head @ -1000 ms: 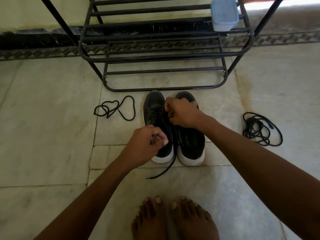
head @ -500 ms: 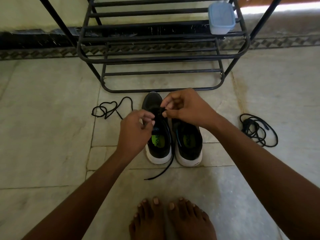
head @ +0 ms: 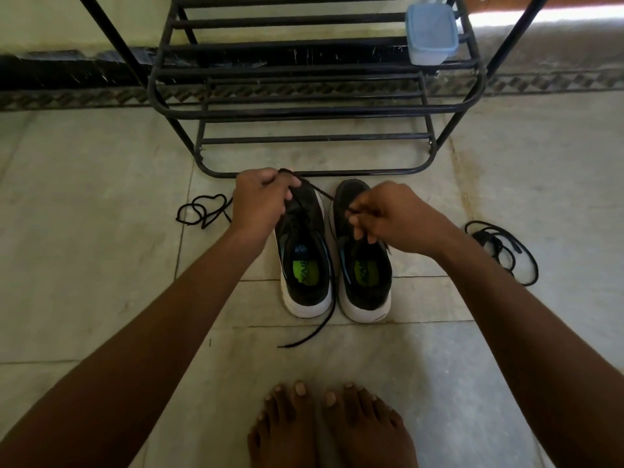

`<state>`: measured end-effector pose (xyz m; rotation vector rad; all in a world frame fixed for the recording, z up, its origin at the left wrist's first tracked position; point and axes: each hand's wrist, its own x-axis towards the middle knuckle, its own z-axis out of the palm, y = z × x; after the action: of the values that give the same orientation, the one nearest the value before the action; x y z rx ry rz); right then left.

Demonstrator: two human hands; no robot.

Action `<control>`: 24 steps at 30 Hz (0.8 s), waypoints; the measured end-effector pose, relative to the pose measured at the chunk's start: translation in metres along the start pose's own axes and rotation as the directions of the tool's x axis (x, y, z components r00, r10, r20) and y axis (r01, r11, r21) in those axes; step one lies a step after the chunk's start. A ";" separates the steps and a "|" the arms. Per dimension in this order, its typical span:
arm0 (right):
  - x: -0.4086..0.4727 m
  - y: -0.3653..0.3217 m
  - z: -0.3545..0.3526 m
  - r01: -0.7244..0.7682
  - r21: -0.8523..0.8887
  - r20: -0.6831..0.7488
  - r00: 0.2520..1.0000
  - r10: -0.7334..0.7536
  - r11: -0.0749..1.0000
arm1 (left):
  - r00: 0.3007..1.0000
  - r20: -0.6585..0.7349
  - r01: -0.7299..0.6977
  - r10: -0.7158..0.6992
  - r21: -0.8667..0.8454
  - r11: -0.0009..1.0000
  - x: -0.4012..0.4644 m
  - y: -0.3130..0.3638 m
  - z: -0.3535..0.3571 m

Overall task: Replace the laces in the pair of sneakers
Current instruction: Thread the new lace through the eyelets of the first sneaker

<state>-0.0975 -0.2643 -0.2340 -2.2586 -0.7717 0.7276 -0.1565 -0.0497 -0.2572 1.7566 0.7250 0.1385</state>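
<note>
Below, two black sneakers with white soles stood side by side on a pale tiled floor [head: 101,265]. The left hand [head: 260,199], fingers curled, gripped a black lace [head: 322,194] above the toe of the left sneaker [head: 304,258]. The lace ran taut to the right hand [head: 388,216], which pinched it over the right sneaker [head: 364,265]. Its free end trailed between the heels.
</note>
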 end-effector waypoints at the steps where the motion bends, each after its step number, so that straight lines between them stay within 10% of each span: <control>1: 0.000 0.004 0.001 -0.020 -0.030 0.041 0.999 0.021 0.999 | 1.000 -0.002 -0.008 0.008 -0.007 1.000 0.002 -0.001 -0.002; 7: 0.001 0.012 0.011 -0.056 -0.066 0.092 0.994 0.062 0.996 | 1.000 0.004 -0.002 0.003 -0.107 0.994 0.002 -0.007 -0.005; 16: 0.013 -0.005 0.033 0.037 0.219 -0.329 0.944 0.039 0.975 | 0.985 0.103 -0.168 0.136 0.444 0.880 -0.037 -0.053 -0.003; 24: 0.021 -0.018 0.051 -0.066 0.708 -0.127 0.967 0.219 0.703 | 0.996 0.042 -0.089 0.079 0.327 0.941 -0.032 -0.070 -0.010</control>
<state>-0.1223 -0.2196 -0.2603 -1.6496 -0.1511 0.6933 -0.2144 -0.0489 -0.3088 2.1059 0.6807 0.0514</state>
